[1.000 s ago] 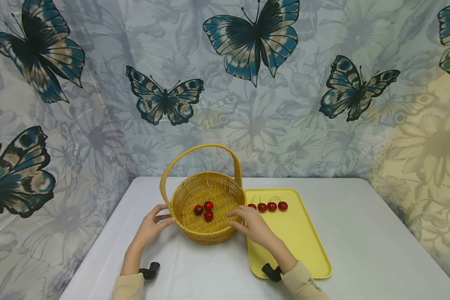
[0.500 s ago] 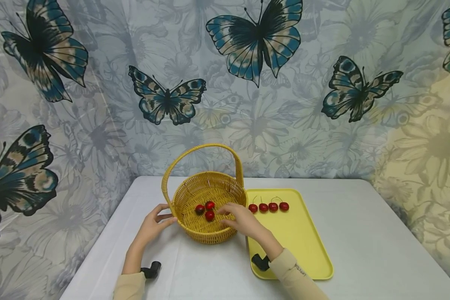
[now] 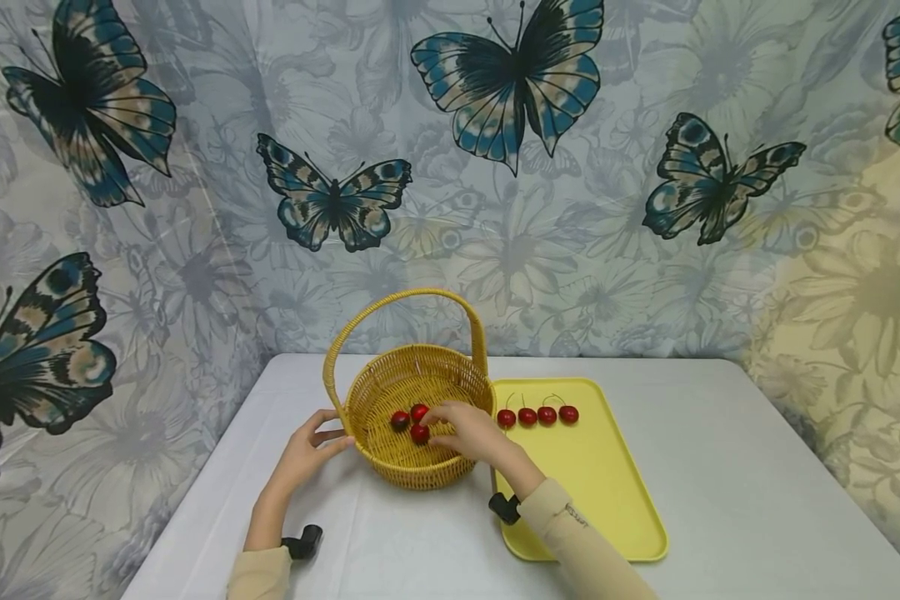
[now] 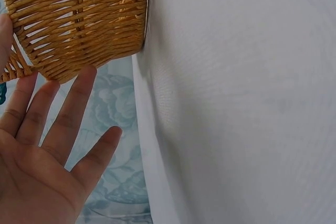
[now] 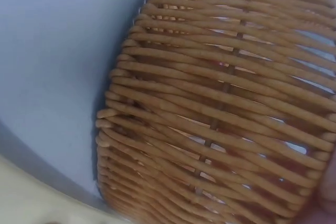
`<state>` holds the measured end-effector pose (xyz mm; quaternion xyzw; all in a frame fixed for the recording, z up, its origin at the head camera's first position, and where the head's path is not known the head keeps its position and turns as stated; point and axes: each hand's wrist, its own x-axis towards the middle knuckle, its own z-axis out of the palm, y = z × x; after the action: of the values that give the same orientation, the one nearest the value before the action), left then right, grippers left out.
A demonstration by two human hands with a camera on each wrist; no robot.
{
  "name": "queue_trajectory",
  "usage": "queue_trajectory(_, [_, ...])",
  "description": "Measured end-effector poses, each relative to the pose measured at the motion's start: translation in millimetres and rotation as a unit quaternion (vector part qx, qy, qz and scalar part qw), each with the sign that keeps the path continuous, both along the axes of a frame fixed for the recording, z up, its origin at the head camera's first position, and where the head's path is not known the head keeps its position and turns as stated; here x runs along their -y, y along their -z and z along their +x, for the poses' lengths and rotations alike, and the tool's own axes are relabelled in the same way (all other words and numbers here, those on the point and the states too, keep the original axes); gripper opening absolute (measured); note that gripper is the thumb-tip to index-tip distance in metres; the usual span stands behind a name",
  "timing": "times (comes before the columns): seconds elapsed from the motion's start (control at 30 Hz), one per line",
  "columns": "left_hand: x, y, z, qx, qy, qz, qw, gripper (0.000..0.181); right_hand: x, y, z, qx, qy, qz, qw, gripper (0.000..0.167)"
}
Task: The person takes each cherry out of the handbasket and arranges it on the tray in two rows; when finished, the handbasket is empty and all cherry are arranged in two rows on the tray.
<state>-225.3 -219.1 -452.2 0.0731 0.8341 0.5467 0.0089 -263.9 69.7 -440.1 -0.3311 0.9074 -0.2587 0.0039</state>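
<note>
Three dark red cherries lie close together on the bottom of a yellow woven basket with a tall arched handle. My right hand reaches in over the basket's right rim. Its fingertips and thumb are beside the nearest cherries, with a gap between them; whether they touch a cherry is hard to tell. At the basket's left side, my left hand touches the wall near the foot of the handle. In the left wrist view, the fingers are spread and fairly straight, their tips against the weave.
A yellow tray lies right of the basket, partly under my right forearm. Several stemmed cherries stand in a row near its back edge. All this rests on a white-covered table, with a butterfly-patterned cloth behind.
My right hand has moved left and deeper over the basket, from near its right rim to the cherries. The left hand keeps its place at the basket's side.
</note>
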Motion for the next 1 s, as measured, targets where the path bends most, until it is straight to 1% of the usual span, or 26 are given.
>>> queue_trajectory(0.03, [0.5, 1.6, -0.9, 0.0, 0.0, 0.002, 1.0, 0.054, 0.8, -0.2, -1.3, -0.001, 0.001, 0.007, 1.0, 0.026])
queue_trajectory(0.2, [8.3, 24.4, -12.6, -0.011, -0.004, -0.005, 0.9999, 0.055, 4.7, 1.4, -9.8, 0.021, 0.007, 0.016, 0.9996, 0.027])
queue_trajectory(0.27, [10.8, 31.5, -15.9, -0.016, -0.003, -0.012, 0.9998, 0.056, 6.1, 2.4, -12.7, 0.032, 0.01, 0.014, 0.9994, 0.027])
queue_trajectory(0.37, [11.1, 32.6, -16.6, -0.017, -0.005, -0.012, 0.9998, 0.057, 7.8, 3.0, -16.1, 0.038, 0.011, 0.017, 0.9991, 0.028])
queue_trajectory(0.6, [10.0, 30.5, -16.3, -0.013, -0.01, -0.017, 0.9997, 0.058, 12.1, 3.4, -21.8, 0.035, 0.003, 0.034, 0.9988, 0.027])
queue_trajectory(0.73, [9.4, 28.3, -15.3, -0.009, -0.009, -0.024, 0.9996, 0.057, 14.8, 3.7, -25.0, 0.042, -0.003, 0.039, 0.9984, 0.026])
queue_trajectory(0.8, [8.2, 24.4, -13.1, -0.001, -0.009, -0.025, 0.9996, 0.056, 16.0, 3.9, -26.5, 0.049, -0.005, 0.042, 0.9979, 0.026])
queue_trajectory(0.9, [4.0, 12.2, -6.4, 0.012, -0.011, -0.024, 0.9996, 0.054, 17.9, 4.8, -28.6, 0.062, -0.004, 0.045, 0.997, 0.026])
queue_trajectory(0.93, [2.4, 7.6, -3.7, 0.013, -0.011, -0.025, 0.9996, 0.054, 18.3, 5.1, -29.1, 0.065, -0.004, 0.046, 0.9968, 0.026])
queue_trajectory(1.0, [0.2, 1.3, -0.5, 0.002, -0.008, -0.03, 0.9995, 0.054, 19.4, 5.4, -30.3, 0.07, -0.004, 0.048, 0.9964, 0.026])
